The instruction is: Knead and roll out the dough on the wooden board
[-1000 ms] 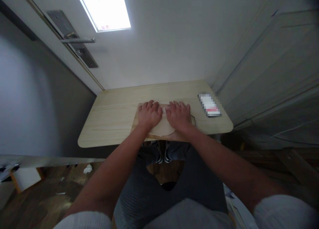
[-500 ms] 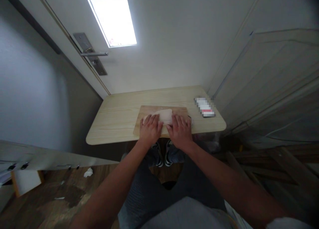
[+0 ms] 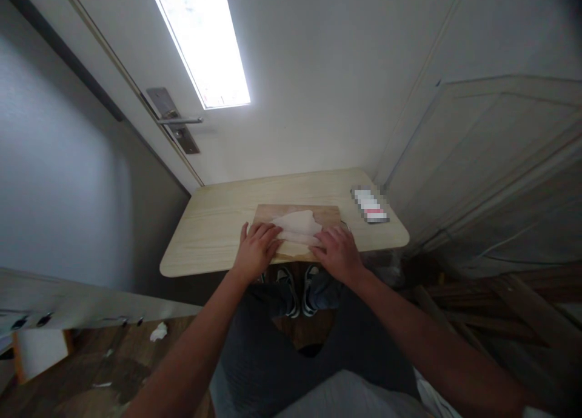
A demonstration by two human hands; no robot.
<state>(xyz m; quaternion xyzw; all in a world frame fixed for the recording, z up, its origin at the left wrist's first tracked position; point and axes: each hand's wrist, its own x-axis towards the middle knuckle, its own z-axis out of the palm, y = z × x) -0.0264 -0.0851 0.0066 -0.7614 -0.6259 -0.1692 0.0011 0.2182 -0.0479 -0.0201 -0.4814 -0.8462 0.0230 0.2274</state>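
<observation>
Dark grey trousers point(image 3: 254, 357), a pale grey top point(image 3: 341, 400), a whitish sleeve hem point(image 3: 533, 412), dark shoes point(image 3: 287, 285) with white edging below the bench's point(image 3: 204, 236) near edge; hands point(image 3: 257, 248) bare.

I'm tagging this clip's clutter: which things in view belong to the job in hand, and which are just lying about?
In the job:
- pale sheet, between left hand and right hand
- wooden board under it
- table

Lying about:
- pixelated phone-like item
- crumpled white scrap on the floor
</observation>
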